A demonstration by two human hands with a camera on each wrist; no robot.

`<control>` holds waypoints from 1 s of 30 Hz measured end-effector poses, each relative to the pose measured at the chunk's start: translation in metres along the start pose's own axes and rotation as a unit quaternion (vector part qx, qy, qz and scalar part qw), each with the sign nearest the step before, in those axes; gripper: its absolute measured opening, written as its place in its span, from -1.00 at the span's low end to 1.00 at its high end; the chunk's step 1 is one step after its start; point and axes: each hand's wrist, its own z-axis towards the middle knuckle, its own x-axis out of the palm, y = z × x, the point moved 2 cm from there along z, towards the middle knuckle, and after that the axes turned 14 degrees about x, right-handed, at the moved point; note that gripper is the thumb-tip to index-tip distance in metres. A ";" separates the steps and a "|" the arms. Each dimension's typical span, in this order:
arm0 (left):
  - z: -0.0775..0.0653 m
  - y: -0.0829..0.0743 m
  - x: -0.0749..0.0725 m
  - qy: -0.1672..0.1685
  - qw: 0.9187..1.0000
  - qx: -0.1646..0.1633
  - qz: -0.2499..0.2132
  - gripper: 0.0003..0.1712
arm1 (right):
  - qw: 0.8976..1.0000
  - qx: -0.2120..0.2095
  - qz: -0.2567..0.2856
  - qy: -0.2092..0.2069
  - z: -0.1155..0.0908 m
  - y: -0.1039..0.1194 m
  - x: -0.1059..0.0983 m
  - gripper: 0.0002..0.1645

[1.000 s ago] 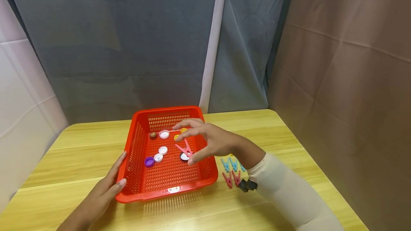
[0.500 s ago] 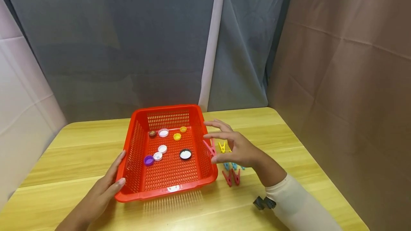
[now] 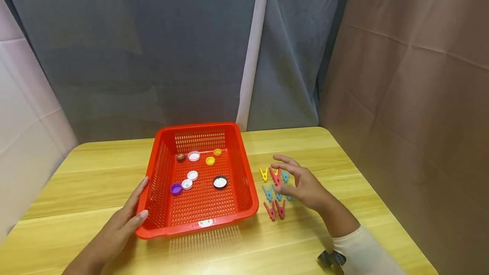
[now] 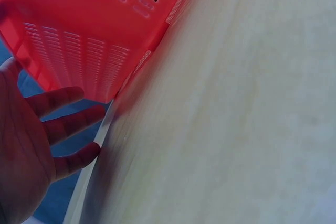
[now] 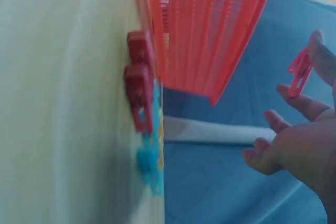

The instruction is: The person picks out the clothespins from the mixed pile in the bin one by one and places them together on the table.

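In the head view my right hand (image 3: 305,188) pinches a pinkish-red clothespin (image 3: 275,176) between thumb and finger, over the clothespins right of the basket. The right wrist view shows this clothespin (image 5: 300,71) at the thumb and a fingertip, the other fingers spread. My left hand (image 3: 116,228) lies along the left side of a red plastic basket (image 3: 250,181), thumb at the rim. Its fingers (image 4: 73,124) look straight and spread in the left wrist view. Below my right hand lie a yellow clothespin (image 3: 263,175), a blue clothespin (image 3: 268,193) and a red clothespin (image 3: 270,211), among several others.
Inside the basket sit several bottle caps: a purple cap (image 3: 176,189), a black-rimmed white cap (image 3: 220,182), a yellow cap (image 3: 210,161), a brown cap (image 3: 181,156) and others. The wooden table (image 3: 298,249) ends before a grey curtain (image 3: 191,54); a brown curtain (image 3: 408,96) hangs at right.
My right hand has moved right, from over the basket to over the clothespins on the table, still pinching the pinkish-red clothespin. The left hand has stayed at the basket's side.
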 end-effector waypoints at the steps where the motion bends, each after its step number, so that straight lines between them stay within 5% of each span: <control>1: -0.001 0.000 0.000 -0.001 1.000 0.003 -0.004 -0.06 | 1.000 0.011 -0.001 -0.009 -0.003 -0.004 -0.001 -0.29; 10: 0.000 -0.004 0.000 0.006 1.000 -0.005 -0.014 -0.07 | 0.996 0.065 -0.037 -0.050 -0.022 -0.034 -0.012 -0.33; 24: 0.006 -0.007 -0.001 -0.005 1.000 0.020 -0.018 -0.06 | 0.993 0.109 -0.023 -0.046 -0.040 -0.063 -0.017 -0.31; 30: 0.003 -0.008 -0.001 -0.008 1.000 0.019 -0.022 -0.06 | 0.986 0.163 -0.018 -0.011 -0.040 -0.070 -0.017 -0.23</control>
